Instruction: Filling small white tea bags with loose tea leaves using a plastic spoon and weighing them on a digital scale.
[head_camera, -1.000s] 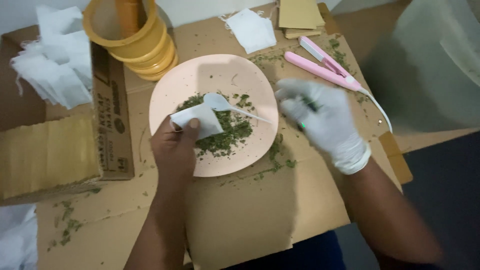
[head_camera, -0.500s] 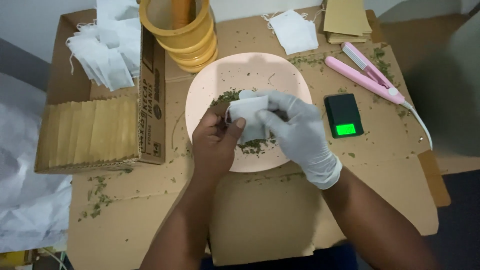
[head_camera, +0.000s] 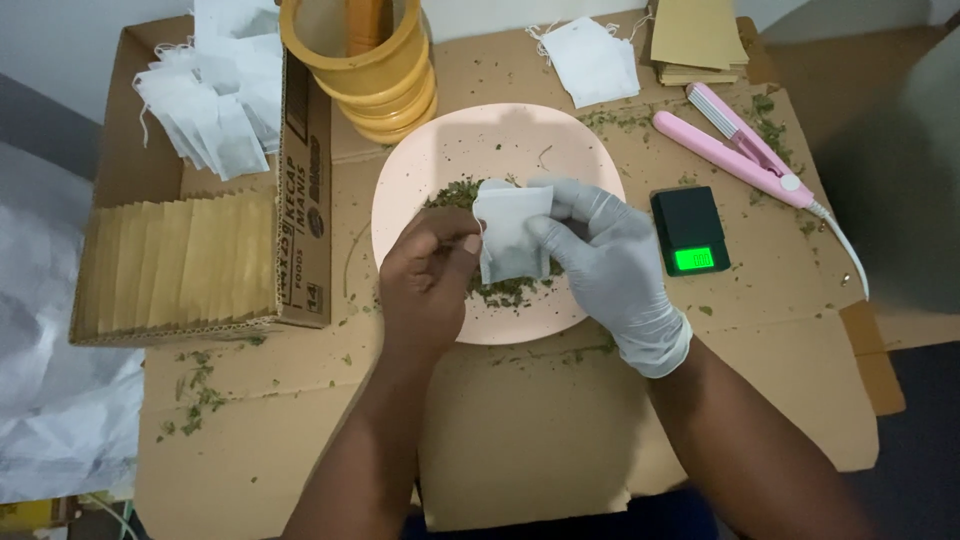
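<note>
Far left: a cardboard box (head_camera: 300, 200) holds a row of tan envelopes (head_camera: 180, 262) in front and a heap of empty white sachets (head_camera: 215, 105) behind. Just right of it stand the stacked yellow tubs (head_camera: 375, 75), at the far edge of the pink plate (head_camera: 450, 145). All of this rests on flattened cardboard covering the counter (head_camera: 520, 430).

Your left hand (head_camera: 428, 285), bare, is over the near left part of the plate. Its thumb and fingertips pinch the left edge of the white filter bag (head_camera: 512, 240). Half a second ago this hand gripped the bag lower down with the thumb across its face; now the bag sits higher and flatter, its face fully exposed.

The bag hangs upright above the dried green leaf (head_camera: 500, 290) piled on the plate, between both hands, not touching the leaf as far as you can tell.

Your right hand (head_camera: 610, 265), gloved, grips the bag's right edge with fingers curled round it. One second ago that hand was away to the right, empty, and a white spoon lay in the leaf; the spoon is now out of sight. Judgement: scooping looks finished and the bag is being squared up or checked.

Right: small black scale (head_camera: 690, 230), display lit green, pan bare. Beyond it, the pink sealing tool (head_camera: 730, 150), a lone sachet (head_camera: 592, 60) and brown paper stack (head_camera: 695, 40).
</note>
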